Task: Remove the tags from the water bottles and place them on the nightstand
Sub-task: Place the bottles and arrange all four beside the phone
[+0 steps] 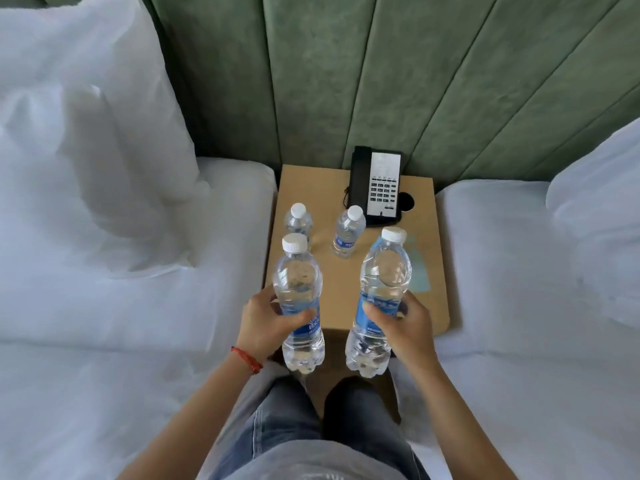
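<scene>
I hold one clear water bottle in each hand over the near edge of the tan nightstand (429,244). My left hand (266,320) grips the left bottle (298,282) around its blue label. My right hand (405,323) grips the right bottle (382,282) the same way. Both held bottles are upright with white caps. Two more bottles stand on the nightstand behind them: one at the left (298,220), one nearer the middle (349,232). A pale blue-green card or tag (419,271) lies on the nightstand, partly hidden by the right bottle.
A black and silver telephone (379,185) sits at the back of the nightstand, beside a round hole (406,201). White beds flank the nightstand, with a pillow (86,133) on the left. A green padded headboard (381,64) rises behind. My legs stand below.
</scene>
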Demonstrator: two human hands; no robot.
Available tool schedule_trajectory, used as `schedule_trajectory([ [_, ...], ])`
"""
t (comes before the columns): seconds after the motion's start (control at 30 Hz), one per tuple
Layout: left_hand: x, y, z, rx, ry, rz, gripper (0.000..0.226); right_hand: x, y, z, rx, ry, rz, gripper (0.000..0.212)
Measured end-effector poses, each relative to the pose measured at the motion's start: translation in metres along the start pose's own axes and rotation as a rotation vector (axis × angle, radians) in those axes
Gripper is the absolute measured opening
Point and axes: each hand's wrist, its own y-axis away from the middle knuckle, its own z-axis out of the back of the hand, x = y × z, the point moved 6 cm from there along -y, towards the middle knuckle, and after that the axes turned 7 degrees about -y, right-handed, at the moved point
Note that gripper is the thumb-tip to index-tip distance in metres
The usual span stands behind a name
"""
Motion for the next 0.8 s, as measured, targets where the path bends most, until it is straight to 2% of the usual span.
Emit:
schedule_trajectory([
  [0.2, 0.019, -0.041, -0.012, 0.010, -0.119, 0.059, 0.046, -0.017, -0.042, -0.010, -0.024, 0.145, 0.004, 0.038],
  [0.47, 0.041, -0.074, -0.035, -0.042, -0.173, 0.153, 0.039, -0.052, -0.082, -0.014, 0.060, 0.297, 0.036, 0.049],
  [0.6, 0.047, -0.089, -0.043, -0.081, -0.232, 0.168, 0.042, -0.067, -0.096, -0.019, 0.033, 0.311, 0.038, 0.059],
  [0.8, 0.066, -0.109, -0.052, -0.123, -0.243, 0.193, 0.044, -0.092, -0.114, -0.029, 0.009, 0.264, 0.012, 0.057],
])
